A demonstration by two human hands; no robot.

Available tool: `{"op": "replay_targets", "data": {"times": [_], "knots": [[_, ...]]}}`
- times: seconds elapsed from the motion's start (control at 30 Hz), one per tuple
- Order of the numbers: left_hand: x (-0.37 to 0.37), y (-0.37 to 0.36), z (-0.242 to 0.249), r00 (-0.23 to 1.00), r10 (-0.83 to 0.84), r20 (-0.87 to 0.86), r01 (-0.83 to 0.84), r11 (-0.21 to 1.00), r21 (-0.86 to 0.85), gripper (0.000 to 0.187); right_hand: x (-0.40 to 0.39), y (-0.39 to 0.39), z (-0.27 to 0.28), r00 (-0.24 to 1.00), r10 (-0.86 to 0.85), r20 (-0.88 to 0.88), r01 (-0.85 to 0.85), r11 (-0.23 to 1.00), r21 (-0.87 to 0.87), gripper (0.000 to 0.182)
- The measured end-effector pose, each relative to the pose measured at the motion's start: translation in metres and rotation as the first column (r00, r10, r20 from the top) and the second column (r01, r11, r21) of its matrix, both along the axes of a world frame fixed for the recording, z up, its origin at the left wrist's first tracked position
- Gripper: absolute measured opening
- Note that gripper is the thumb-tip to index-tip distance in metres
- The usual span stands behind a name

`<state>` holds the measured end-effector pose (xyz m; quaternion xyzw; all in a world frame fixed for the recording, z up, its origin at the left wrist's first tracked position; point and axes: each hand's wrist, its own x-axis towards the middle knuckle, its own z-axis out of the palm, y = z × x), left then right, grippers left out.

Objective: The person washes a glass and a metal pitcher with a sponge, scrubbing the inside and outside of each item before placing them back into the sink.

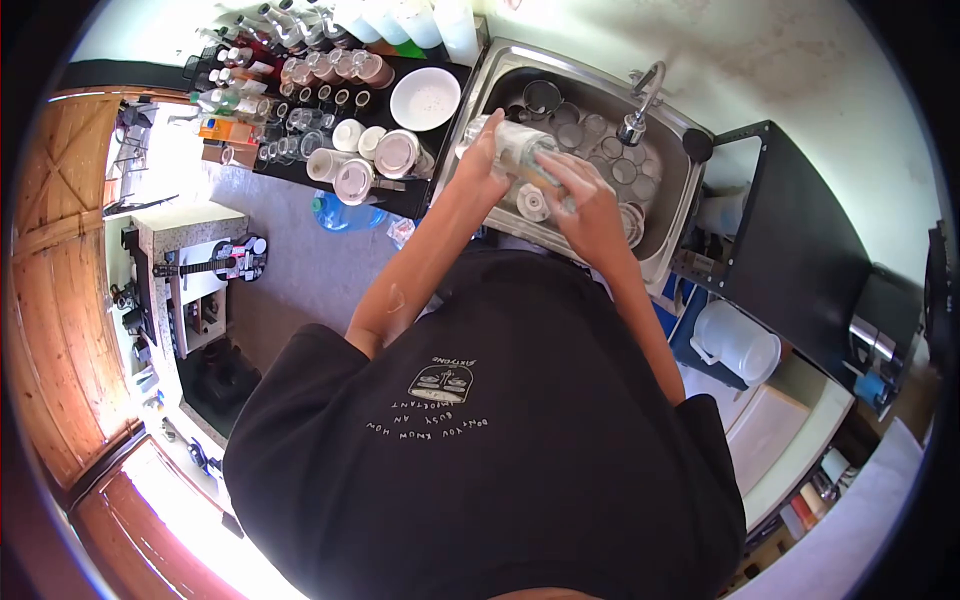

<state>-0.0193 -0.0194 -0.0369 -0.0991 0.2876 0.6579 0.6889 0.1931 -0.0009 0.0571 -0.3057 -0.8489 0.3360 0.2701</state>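
Basically, a whitish container [512, 135] is being held up over the metal sink [575, 65], tipped on its side. It's gripped by the fingers of the left hand [485, 165], while its other end is covered by the fingers of the right hand [582, 195]; whether anything's held there can't be told, too blurry. Below, clear glasses [620, 170] are piled up, overhung by the faucet [634, 127]. Off to the left, a white bowl [425, 98] is parked on the black counter [404, 203].
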Motion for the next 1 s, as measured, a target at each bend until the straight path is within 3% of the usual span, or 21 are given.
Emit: {"op": "replay_targets", "data": {"times": [0.03, 0.07, 0.1, 0.13, 0.17, 0.2, 0.27, 0.3, 0.4, 0.43, 0.5, 0.6, 0.63, 0.67, 0.73, 0.77, 0.8, 0.87, 0.9, 1.0], "knots": [[0.011, 0.002, 0.028, 0.970, 0.024, -0.241, -0.063, 0.986, -0.157, 0.033, -0.004, -0.003, -0.001, 0.997, -0.035, 0.063, 0.051, 0.962, -0.270, 0.041], [0.014, 0.001, 0.038, 0.966, 0.030, -0.255, -0.069, 0.986, -0.148, 0.030, -0.010, -0.004, 0.000, 0.990, -0.055, 0.133, 0.116, 0.852, -0.510, 0.040], [0.015, 0.001, 0.044, 0.963, 0.036, -0.269, -0.075, 0.988, -0.138, 0.026, -0.015, -0.005, -0.002, 0.994, -0.072, 0.088, 0.113, 0.732, -0.672, 0.039], [0.016, -0.002, 0.047, 0.959, 0.041, -0.281, -0.079, 0.989, -0.126, 0.022, -0.021, -0.006, -0.004, 0.992, -0.113, 0.059, 0.114, 0.584, -0.803, 0.039], [0.011, -0.012, 0.039, 0.957, 0.053, -0.286, -0.051, 0.999, 0.016, 0.034, -0.026, -0.008, -0.014, 0.979, -0.186, -0.080, 0.020, 0.485, -0.874, 0.039], [0.014, -0.015, 0.047, 0.941, 0.096, -0.324, -0.086, 0.995, 0.047, 0.044, -0.031, -0.010, -0.020, 0.940, -0.271, -0.208, -0.091, 0.386, -0.918, 0.039], [0.021, -0.014, 0.074, 0.901, 0.185, -0.392, -0.155, 0.982, 0.109, 0.065, -0.042, -0.016, -0.022, 0.896, -0.259, -0.361, -0.205, 0.481, -0.853, 0.039], [0.016, -0.014, 0.080, 0.916, 0.151, -0.372, -0.122, 0.987, 0.100, 0.079, -0.046, -0.018, -0.023, 0.866, -0.246, -0.436, -0.258, 0.527, -0.810, 0.040], [0.016, -0.022, 0.095, 0.874, 0.146, -0.464, -0.066, 0.981, 0.185, 0.059, -0.047, -0.015, -0.035, 0.882, -0.193, -0.431, -0.337, 0.383, -0.860, 0.037], [0.014, -0.025, 0.101, 0.890, 0.131, -0.436, -0.033, 0.974, 0.225, 0.059, -0.049, -0.016, -0.034, 0.775, -0.290, -0.561, -0.508, 0.242, -0.827, 0.037], [0.004, -0.029, 0.110, 0.915, 0.100, -0.390, 0.026, 0.952, 0.305, 0.060, -0.057, -0.021, -0.028, 0.502, -0.527, -0.686, -0.808, -0.002, -0.590, 0.038], [-0.011, -0.021, 0.102, 0.809, 0.075, -0.583, 0.039, 0.983, 0.180, 0.062, -0.067, -0.033, -0.017, 0.680, -0.494, -0.542, -0.533, 0.174, -0.828, 0.038], [-0.014, -0.020, 0.115, 0.759, 0.054, -0.649, 0.011, 0.995, 0.096, 0.057, -0.068, -0.033, -0.027, 0.823, -0.269, -0.500, -0.313, 0.521, -0.794, 0.037], [-0.018, -0.020, 0.104, 0.816, 0.044, -0.576, 0.007, 0.996, 0.085, 0.056, -0.067, -0.032, -0.045, 0.937, -0.085, -0.339, -0.131, 0.813, -0.567, 0.036], [-0.027, -0.015, 0.079, 0.907, 0.023, -0.422, 0.006, 0.998, 0.067, 0.054, -0.076, -0.036, -0.041, 0.967, -0.102, -0.232, -0.045, 0.830, -0.556, 0.034], [-0.026, -0.017, 0.075, 0.890, 0.052, -0.453, -0.018, 0.997, 0.079, 0.048, -0.079, -0.042, -0.032, 0.917, -0.256, -0.305, -0.117, 0.559, -0.821, 0.034], [-0.030, -0.021, 0.077, 0.925, 0.073, -0.372, -0.017, 0.988, 0.151, 0.047, -0.084, -0.045, -0.024, 0.849, -0.430, -0.308, -0.234, 0.218, -0.948, 0.034], [-0.035, -0.028, 0.079, 0.979, 0.076, -0.191, -0.020, 0.960, 0.279, 0.045, -0.084, -0.049, -0.025, 0.670, -0.546, -0.503, -0.596, 0.010, -0.803, 0.035], [-0.040, -0.023, 0.077, 0.973, 0.050, -0.225, 0.003, 0.974, 0.229, 0.045, -0.086, -0.046, -0.025, 0.553, -0.608, -0.570, -0.749, -0.064, -0.659, 0.036], [-0.054, -0.013, 0.063, 0.946, -0.027, -0.323, 0.046, 0.998, 0.050, 0.048, -0.103, -0.052, -0.030, 0.751, -0.487, -0.445, -0.370, 0.248, -0.895, 0.039]]}}
